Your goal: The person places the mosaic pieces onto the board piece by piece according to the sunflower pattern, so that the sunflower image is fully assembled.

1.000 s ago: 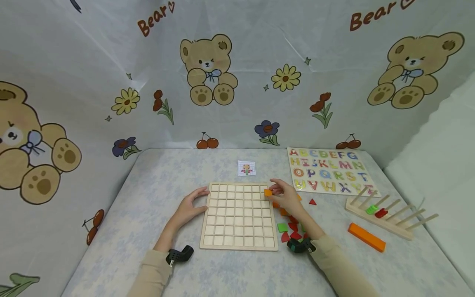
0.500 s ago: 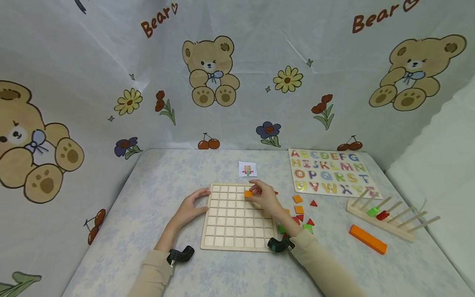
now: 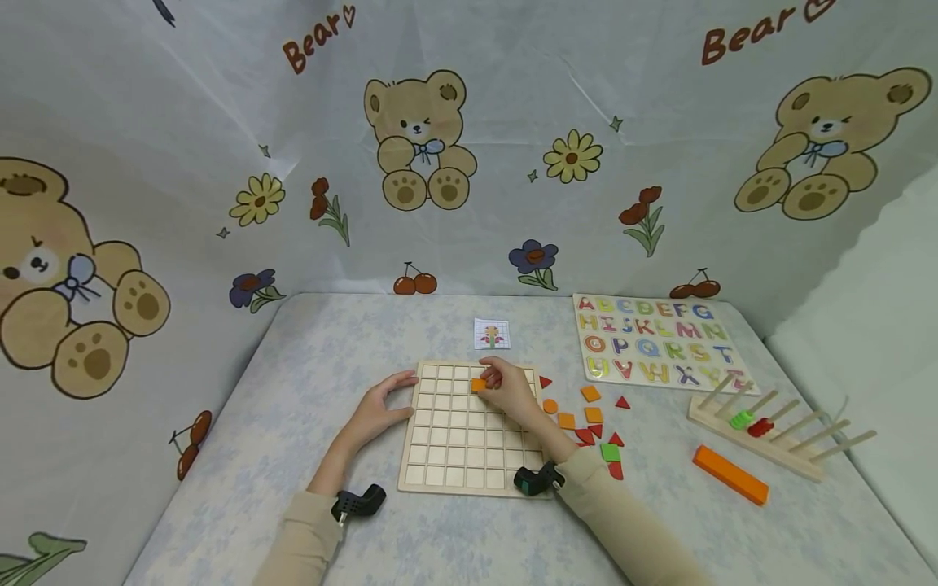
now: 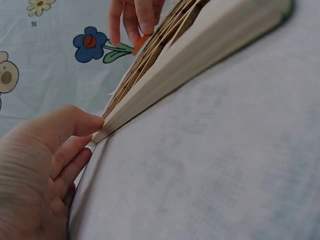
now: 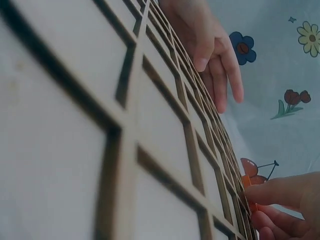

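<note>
A wooden grid board point(image 3: 458, 491) with square cells lies flat on the table. My left hand point(image 3: 371, 413) rests against the board's left edge, thumb and fingertips spread along it with the fingers fairly straight. Over the upper middle cells, my right hand point(image 3: 509, 393) pinches an orange square tile point(image 3: 478, 386) between thumb and fingers. The right wrist view shows only a sliver of that orange tile point(image 5: 246, 183) at the fingertips. Whether the tile touches the board is hard to tell. Behind the board lies a small picture card point(image 3: 492, 334) with a flower pattern on a grid.
Loose pieces lie right of the board: an orange circle point(image 3: 550, 405), orange squares point(image 3: 590, 394), a green square point(image 3: 610, 452) and several red pieces point(image 3: 616, 440). Farther right are an alphabet board point(image 3: 659, 342), a pegged wooden stand point(image 3: 762, 439) and an orange bar point(image 3: 731, 474).
My right hand has carried the orange tile leftward from the board's right edge to its upper middle, uncovering loose pieces on the right. The left hand stays at the board's edge.
</note>
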Demonstrator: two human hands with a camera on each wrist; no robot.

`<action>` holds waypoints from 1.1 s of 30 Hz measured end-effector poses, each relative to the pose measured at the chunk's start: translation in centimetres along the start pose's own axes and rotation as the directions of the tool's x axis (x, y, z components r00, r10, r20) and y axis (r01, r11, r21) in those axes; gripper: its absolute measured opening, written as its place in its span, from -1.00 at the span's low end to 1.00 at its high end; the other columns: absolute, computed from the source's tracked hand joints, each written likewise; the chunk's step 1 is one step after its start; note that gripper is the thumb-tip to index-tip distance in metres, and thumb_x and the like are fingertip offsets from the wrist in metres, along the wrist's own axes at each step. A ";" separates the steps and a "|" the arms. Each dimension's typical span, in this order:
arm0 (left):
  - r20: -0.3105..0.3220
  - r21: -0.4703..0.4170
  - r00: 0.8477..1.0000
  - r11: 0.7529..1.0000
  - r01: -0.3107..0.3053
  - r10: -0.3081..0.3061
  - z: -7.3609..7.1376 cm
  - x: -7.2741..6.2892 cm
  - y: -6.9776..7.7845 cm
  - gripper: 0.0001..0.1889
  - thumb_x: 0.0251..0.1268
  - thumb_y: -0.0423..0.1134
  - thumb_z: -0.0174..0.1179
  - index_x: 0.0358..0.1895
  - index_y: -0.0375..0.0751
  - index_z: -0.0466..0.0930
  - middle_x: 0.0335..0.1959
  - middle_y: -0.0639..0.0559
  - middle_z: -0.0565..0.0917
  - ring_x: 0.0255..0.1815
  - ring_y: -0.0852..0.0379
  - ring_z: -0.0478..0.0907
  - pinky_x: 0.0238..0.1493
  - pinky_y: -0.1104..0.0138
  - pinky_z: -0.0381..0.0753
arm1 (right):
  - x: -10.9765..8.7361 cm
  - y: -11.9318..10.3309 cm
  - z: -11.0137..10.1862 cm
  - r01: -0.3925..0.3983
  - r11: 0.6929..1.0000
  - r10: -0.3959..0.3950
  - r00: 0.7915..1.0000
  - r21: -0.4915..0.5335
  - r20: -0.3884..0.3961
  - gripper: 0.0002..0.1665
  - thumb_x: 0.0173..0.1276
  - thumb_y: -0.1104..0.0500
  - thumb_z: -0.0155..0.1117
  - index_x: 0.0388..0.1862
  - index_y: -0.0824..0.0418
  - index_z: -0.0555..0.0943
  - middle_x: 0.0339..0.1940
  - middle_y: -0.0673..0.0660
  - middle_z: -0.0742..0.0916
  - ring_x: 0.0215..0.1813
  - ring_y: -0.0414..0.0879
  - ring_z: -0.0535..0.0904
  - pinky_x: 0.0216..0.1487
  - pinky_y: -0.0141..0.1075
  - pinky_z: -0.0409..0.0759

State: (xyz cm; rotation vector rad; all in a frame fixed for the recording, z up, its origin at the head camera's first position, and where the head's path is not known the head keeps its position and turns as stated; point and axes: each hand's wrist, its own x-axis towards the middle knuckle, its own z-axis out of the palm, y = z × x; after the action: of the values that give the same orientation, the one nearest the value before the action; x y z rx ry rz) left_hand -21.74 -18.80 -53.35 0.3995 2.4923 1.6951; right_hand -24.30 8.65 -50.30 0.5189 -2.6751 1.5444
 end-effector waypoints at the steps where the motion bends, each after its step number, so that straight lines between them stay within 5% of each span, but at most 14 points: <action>1: -0.001 -0.003 1.000 1.000 0.001 -0.001 0.0 0.0 0.0 -0.30 0.15 -0.26 0.34 0.40 -0.08 0.29 0.29 -0.08 0.50 0.53 -0.09 0.07 0.52 -0.10 -0.02 | 0.0 0.0 0.0 -0.009 1.000 0.009 1.000 -0.004 0.002 -0.40 0.10 0.44 0.37 0.18 0.36 0.50 -0.21 0.22 0.69 -0.25 -0.06 0.55 -0.23 -0.38 0.54; 9: -0.004 -0.010 1.000 1.000 0.007 -0.007 0.1 0.0 0.3 -0.30 0.16 -0.34 0.31 0.40 -0.16 0.27 0.31 -0.19 0.47 0.53 -0.14 0.06 0.51 -0.13 -0.04 | 0.3 0.0 0.4 -0.025 1.000 0.025 1.000 -0.005 -0.008 -0.41 0.08 0.45 0.38 0.15 0.36 0.53 -0.21 0.23 0.69 -0.26 -0.01 0.55 -0.24 -0.38 0.52; 19: 0.024 -0.004 1.000 1.000 0.012 -0.012 -0.3 -1.2 3.8 -0.32 0.18 -0.42 0.26 0.39 -0.33 0.24 0.30 -0.29 0.45 0.51 -0.21 0.07 0.50 -0.15 -0.01 | 0.2 0.3 0.7 -0.033 0.999 0.033 0.999 -0.008 -0.032 -0.50 0.09 0.44 0.39 0.07 0.32 0.58 -0.25 0.19 0.71 -0.30 -0.10 0.52 -0.27 -0.43 0.49; 33: 0.021 -0.003 1.000 1.000 0.015 -0.015 -0.3 -1.1 3.9 -0.33 0.19 -0.41 0.27 0.39 -0.31 0.26 0.30 -0.28 0.45 0.50 -0.20 0.09 0.50 -0.14 0.00 | 0.0 0.4 -0.8 0.004 1.000 -0.004 0.998 0.010 -0.066 -0.53 0.16 0.42 0.33 0.10 0.37 0.57 -0.20 0.27 0.71 -0.26 -0.02 0.59 -0.24 -0.39 0.55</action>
State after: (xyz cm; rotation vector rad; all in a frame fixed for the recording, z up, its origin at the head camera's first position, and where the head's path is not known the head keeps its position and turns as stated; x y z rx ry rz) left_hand -20.09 -18.00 -49.76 0.3957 2.4714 1.6804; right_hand -24.53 9.49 -50.18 0.4651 -2.6180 1.5461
